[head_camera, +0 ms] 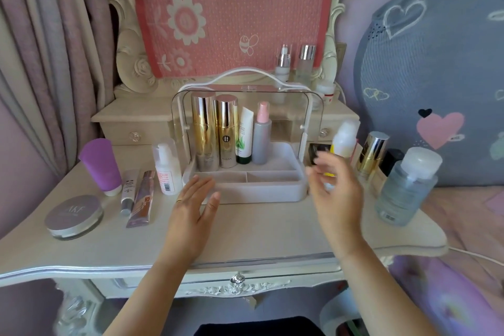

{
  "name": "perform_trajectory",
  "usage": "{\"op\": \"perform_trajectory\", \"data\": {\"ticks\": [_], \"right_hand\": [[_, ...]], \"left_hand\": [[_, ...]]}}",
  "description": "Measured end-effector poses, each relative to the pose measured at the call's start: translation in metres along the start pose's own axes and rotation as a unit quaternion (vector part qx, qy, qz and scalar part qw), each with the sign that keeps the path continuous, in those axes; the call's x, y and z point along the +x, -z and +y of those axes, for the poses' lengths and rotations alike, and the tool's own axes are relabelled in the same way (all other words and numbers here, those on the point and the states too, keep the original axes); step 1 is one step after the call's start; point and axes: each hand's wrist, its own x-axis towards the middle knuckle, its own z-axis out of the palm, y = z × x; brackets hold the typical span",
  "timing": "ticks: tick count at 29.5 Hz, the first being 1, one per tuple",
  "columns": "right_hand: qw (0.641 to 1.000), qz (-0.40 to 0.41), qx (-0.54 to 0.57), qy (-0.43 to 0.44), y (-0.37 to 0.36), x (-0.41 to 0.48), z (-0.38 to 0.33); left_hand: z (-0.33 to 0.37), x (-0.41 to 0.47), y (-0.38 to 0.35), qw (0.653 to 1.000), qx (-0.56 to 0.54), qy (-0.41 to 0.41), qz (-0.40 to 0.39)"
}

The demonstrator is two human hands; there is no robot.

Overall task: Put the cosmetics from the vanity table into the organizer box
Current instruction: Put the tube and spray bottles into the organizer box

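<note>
While four bottles are standing in the organizer box (296,188), both hands are hovering empty: the left hand (191,210) flat by its front, the right hand (336,188) spread, blurred, nearing the white-and-yellow bottle (344,140) on the tabletop (259,229). Grasping it appears next.

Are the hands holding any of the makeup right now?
No. The left hand lies open and flat by the organizer box. The right hand is open too, blurred, fingers spread in front of a white and yellow bottle, gripping nothing.
</note>
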Motion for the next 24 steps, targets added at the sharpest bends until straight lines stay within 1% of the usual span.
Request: {"op": "perform_trajectory", "data": {"ticks": [2, 4, 5, 6, 8, 10, 12, 15, 18, 20, 22, 24], "right_hand": [[0.993, 0.115, -0.022, 0.006, 0.038, -0.017, 0.013], [0.974, 0.212, -0.061, -0.050, 0.066, -0.021, 0.031], [0.964, 0.239, -0.075, -0.090, 0.075, -0.020, 0.041], [0.958, 0.244, -0.081, -0.126, 0.082, -0.017, 0.050], [0.961, 0.201, -0.063, -0.180, 0.087, -0.011, 0.063], [0.965, 0.157, -0.042, -0.207, 0.087, -0.007, 0.072], [0.963, 0.145, -0.053, -0.219, 0.088, -0.005, 0.080], [0.959, 0.151, -0.061, -0.233, 0.088, -0.004, 0.081], [0.960, 0.152, -0.029, -0.234, 0.087, -0.013, 0.066], [0.964, 0.134, 0.015, -0.228, 0.080, -0.025, 0.045], [0.972, 0.084, 0.059, -0.211, 0.065, -0.035, 0.021], [0.980, 0.011, 0.088, -0.181, 0.043, -0.037, -0.002]], "left_hand": [[0.000, 0.001, 0.001, 1.000, 0.006, -0.003, 0.001], [0.000, 0.000, 0.002, 1.000, 0.011, -0.006, -0.002], [0.000, 0.000, 0.002, 1.000, 0.012, -0.008, -0.005], [0.001, 0.000, 0.002, 1.000, 0.013, -0.009, -0.006], [0.001, 0.000, 0.002, 1.000, 0.015, -0.011, -0.007], [0.002, 0.001, 0.001, 1.000, 0.017, -0.009, -0.008], [0.002, 0.001, 0.001, 1.000, 0.020, -0.005, -0.010], [0.002, -0.001, 0.000, 1.000, 0.025, 0.000, -0.009], [0.003, -0.002, 0.001, 1.000, 0.021, 0.005, -0.003], [0.009, -0.003, 0.000, 1.000, 0.002, 0.009, 0.006], [0.021, -0.006, -0.004, 0.999, -0.038, 0.014, 0.003], [0.040, -0.011, -0.011, 0.995, -0.090, 0.022, -0.026]]}}
